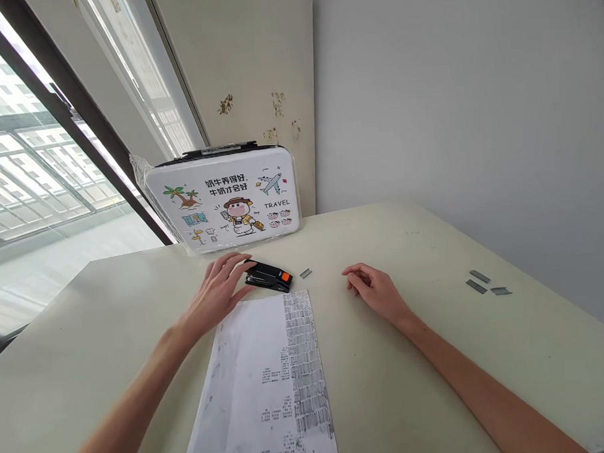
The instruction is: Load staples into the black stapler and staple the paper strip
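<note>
A black stapler (269, 276) with an orange patch at its right end lies on the table. My left hand (219, 287) is at the stapler's left end, fingers stretched and thumb apart, with a fingertip over its top edge. Just right of the stapler lies a short strip of staples (305, 273). My right hand (377, 291) rests farther right, fingers curled in and thumb against them, with nothing visible in it. Below the stapler, printed sheets of paper (259, 382) reach toward me, their top left corner by my left thumb.
A white cartoon-printed suitcase (180, 192) in plastic wrap stands at the back of the table. Three more staple strips (479, 276) lie at the right. A grey wall (467, 112) borders the pale table (389, 396); a window (44, 164) is at the left.
</note>
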Demonstrator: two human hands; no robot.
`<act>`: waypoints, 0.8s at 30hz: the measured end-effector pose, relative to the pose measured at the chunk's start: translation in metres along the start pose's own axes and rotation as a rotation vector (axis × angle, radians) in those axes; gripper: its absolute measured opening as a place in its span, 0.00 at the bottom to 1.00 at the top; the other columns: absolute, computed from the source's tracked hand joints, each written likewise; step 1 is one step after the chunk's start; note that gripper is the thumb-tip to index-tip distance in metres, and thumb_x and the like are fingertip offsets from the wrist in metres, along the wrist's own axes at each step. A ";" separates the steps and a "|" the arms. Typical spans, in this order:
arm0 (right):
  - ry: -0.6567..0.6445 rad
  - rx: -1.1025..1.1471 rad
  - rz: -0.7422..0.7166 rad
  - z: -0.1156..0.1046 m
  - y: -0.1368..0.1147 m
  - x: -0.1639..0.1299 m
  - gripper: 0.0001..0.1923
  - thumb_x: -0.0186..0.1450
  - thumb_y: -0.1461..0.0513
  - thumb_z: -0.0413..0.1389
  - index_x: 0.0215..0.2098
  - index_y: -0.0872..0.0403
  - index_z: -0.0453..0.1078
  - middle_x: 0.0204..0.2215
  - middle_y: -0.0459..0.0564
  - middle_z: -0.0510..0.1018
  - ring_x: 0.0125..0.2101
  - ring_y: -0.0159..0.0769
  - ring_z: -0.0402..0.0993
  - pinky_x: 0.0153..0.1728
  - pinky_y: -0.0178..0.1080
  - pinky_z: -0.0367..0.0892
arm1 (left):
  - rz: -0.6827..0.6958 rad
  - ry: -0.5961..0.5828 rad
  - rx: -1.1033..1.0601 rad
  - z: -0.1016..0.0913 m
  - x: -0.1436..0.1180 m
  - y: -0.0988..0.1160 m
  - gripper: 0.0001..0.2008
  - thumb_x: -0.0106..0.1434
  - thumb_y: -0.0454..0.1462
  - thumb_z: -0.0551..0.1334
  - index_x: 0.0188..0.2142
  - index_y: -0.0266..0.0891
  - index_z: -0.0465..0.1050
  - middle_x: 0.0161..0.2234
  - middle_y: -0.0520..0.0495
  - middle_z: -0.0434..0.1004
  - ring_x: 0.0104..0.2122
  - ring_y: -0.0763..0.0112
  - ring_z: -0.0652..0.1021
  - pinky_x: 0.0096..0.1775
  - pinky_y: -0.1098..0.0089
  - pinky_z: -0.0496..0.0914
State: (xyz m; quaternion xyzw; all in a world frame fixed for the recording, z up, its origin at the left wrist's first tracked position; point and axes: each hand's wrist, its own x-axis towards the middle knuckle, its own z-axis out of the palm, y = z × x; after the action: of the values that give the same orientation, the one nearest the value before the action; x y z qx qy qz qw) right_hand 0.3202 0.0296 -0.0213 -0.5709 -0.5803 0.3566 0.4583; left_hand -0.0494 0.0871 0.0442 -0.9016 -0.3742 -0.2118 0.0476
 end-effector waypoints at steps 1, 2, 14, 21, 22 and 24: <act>0.001 0.005 -0.002 0.000 0.000 0.000 0.16 0.68 0.48 0.54 0.41 0.50 0.77 0.29 0.49 0.79 0.27 0.36 0.72 0.28 0.38 0.66 | 0.014 -0.042 -0.020 0.001 0.011 -0.004 0.21 0.75 0.49 0.56 0.62 0.44 0.69 0.63 0.40 0.72 0.65 0.49 0.65 0.64 0.48 0.58; 0.002 0.011 -0.005 -0.001 0.001 0.001 0.16 0.68 0.48 0.55 0.41 0.50 0.77 0.29 0.49 0.79 0.27 0.36 0.72 0.28 0.38 0.67 | 0.011 -0.089 -0.045 0.001 0.021 -0.007 0.22 0.74 0.50 0.57 0.61 0.44 0.70 0.61 0.40 0.74 0.65 0.48 0.65 0.64 0.48 0.58; 0.000 0.099 0.001 -0.001 0.004 0.004 0.15 0.66 0.49 0.57 0.40 0.50 0.77 0.28 0.46 0.78 0.26 0.35 0.72 0.29 0.37 0.67 | -0.114 -0.142 -0.150 -0.009 0.038 0.019 0.18 0.74 0.52 0.56 0.51 0.44 0.74 0.47 0.43 0.81 0.45 0.54 0.79 0.48 0.58 0.70; 0.052 0.251 0.045 -0.009 0.002 0.008 0.20 0.66 0.45 0.58 0.43 0.51 0.76 0.31 0.48 0.78 0.29 0.35 0.72 0.27 0.37 0.65 | -0.034 -0.023 -0.334 -0.004 0.047 0.110 0.13 0.72 0.48 0.63 0.48 0.44 0.73 0.42 0.46 0.81 0.39 0.61 0.79 0.41 0.62 0.71; 0.061 0.279 0.051 -0.011 0.001 0.008 0.21 0.66 0.44 0.58 0.43 0.51 0.76 0.32 0.49 0.78 0.30 0.36 0.72 0.28 0.37 0.66 | -0.031 -0.023 -0.348 0.001 0.049 0.123 0.12 0.71 0.47 0.64 0.47 0.45 0.73 0.41 0.47 0.81 0.38 0.62 0.80 0.40 0.62 0.70; 0.065 0.327 0.059 -0.018 0.001 0.010 0.23 0.67 0.42 0.57 0.44 0.51 0.75 0.33 0.49 0.78 0.31 0.36 0.73 0.30 0.38 0.68 | -0.021 -0.038 -0.378 0.013 0.052 0.146 0.11 0.70 0.46 0.65 0.45 0.45 0.73 0.40 0.46 0.81 0.36 0.62 0.80 0.37 0.62 0.70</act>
State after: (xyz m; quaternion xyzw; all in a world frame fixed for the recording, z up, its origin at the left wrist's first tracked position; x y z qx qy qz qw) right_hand 0.3378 0.0378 -0.0155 -0.5169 -0.4823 0.4408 0.5530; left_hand 0.0897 0.0200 0.0649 -0.8943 -0.3381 -0.2616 -0.1320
